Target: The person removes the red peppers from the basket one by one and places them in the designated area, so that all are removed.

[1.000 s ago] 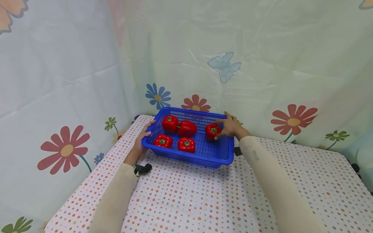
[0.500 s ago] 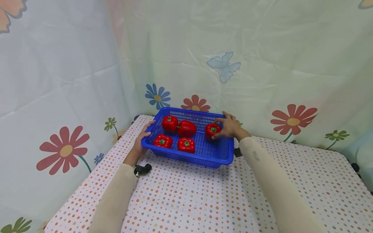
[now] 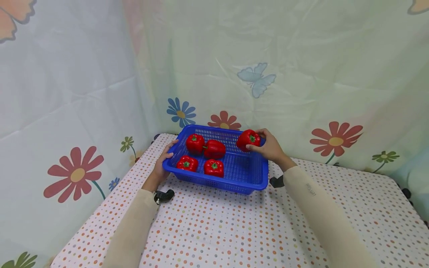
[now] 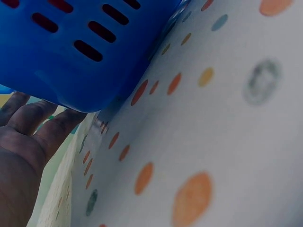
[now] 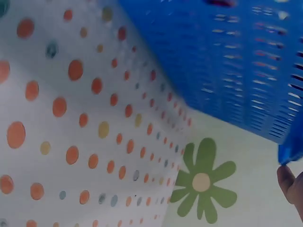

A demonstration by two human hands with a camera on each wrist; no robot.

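Left grip (image 3: 162, 163) holds basket rim (image 3: 214, 179), right grip (image 3: 272, 147) a pepper (image 3: 246, 140) near bare basket floor (image 3: 237, 165).

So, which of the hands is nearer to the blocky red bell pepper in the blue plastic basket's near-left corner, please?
Left: the left hand holds the basket beside that pepper; the right hand is at the opposite end.

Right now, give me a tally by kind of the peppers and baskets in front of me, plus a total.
Red bell peppers: 5, one of them held in the right hand
Blue basket: 1
Total: 6
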